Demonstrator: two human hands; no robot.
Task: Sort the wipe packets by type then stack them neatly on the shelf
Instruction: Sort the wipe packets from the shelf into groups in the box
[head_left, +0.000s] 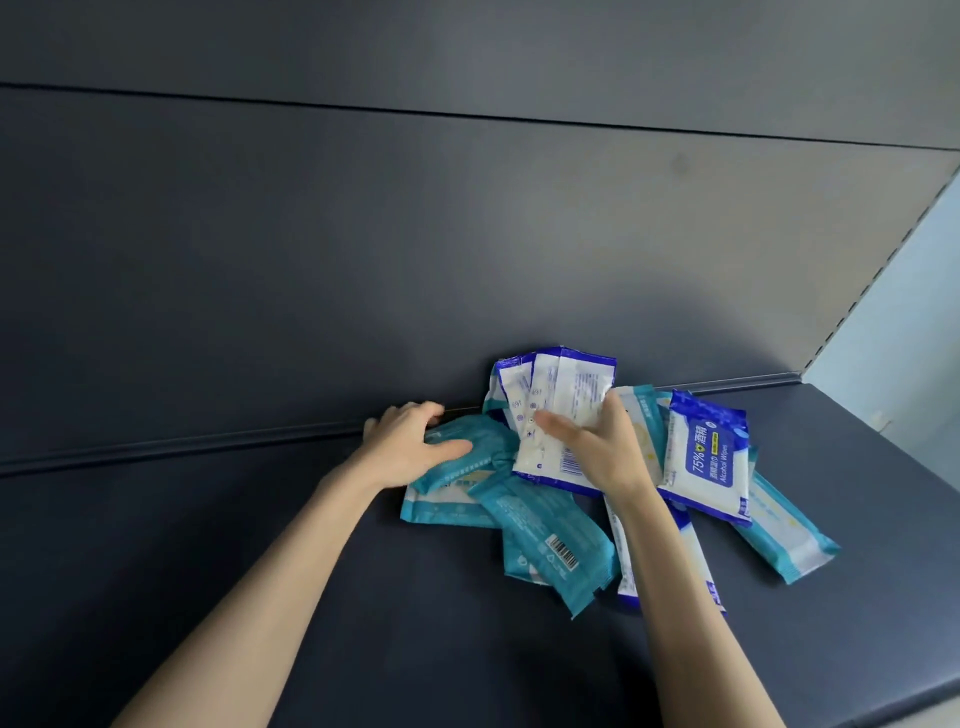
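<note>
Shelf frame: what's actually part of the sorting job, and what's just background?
Job:
- teal packets, one gripped by the left hand
- blue-and-white packets, some held upright by the right hand
- shelf they lie on

Just there:
- dark back panel
- perforated upright at right
- pale wall beyond it

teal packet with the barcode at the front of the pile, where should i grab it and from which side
Pinch the teal barcode packet by its near crimped end, coming from the front of the shelf. That end lies free on top, while its far end meets the white packets the right hand holds.
</note>
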